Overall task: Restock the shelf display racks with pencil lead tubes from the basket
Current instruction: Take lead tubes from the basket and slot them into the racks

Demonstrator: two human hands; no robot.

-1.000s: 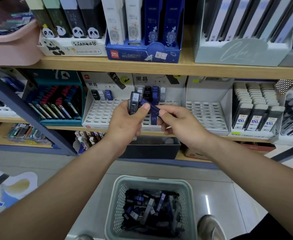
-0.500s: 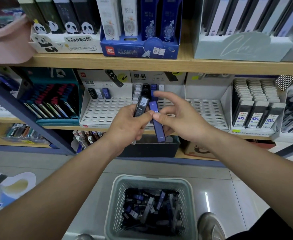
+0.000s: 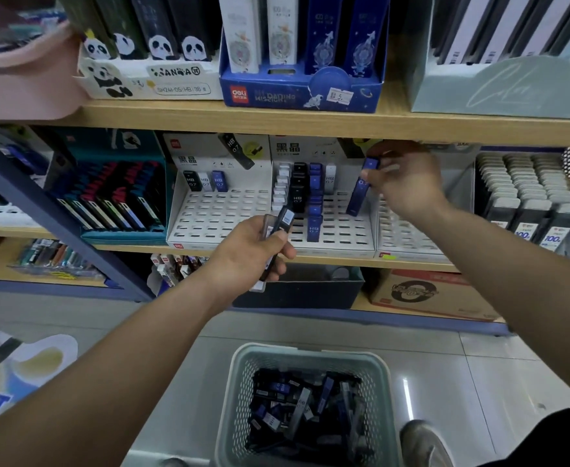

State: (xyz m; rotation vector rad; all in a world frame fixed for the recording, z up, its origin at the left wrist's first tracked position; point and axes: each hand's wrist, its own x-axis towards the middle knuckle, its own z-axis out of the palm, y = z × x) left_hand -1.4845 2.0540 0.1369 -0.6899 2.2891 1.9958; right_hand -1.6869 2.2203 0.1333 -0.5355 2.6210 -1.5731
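My right hand [image 3: 406, 182] pinches a blue lead tube [image 3: 359, 193] by its top end and holds it upright over the right side of the middle white display rack [image 3: 340, 227]. That rack holds rows of white, black and blue tubes. My left hand [image 3: 251, 251] grips a small bunch of dark lead tubes [image 3: 278, 227] in front of the rack's lower edge. The left white rack [image 3: 209, 217] carries three tubes in its back row. A pale green basket [image 3: 310, 358] with several lead tubes stands on the floor below.
A third white rack [image 3: 408, 227] sits behind my right wrist. Grey boxed leads [image 3: 526, 200] fill the rack to the right, a teal pen display [image 3: 115, 193] the left. Pencil boxes stand on the wooden shelf [image 3: 276, 121] above. My shoe [image 3: 425, 443] is beside the basket.
My right hand took the blue tube away from my left hand and carried it up and right to the middle rack. My left hand dropped slightly with its tubes.
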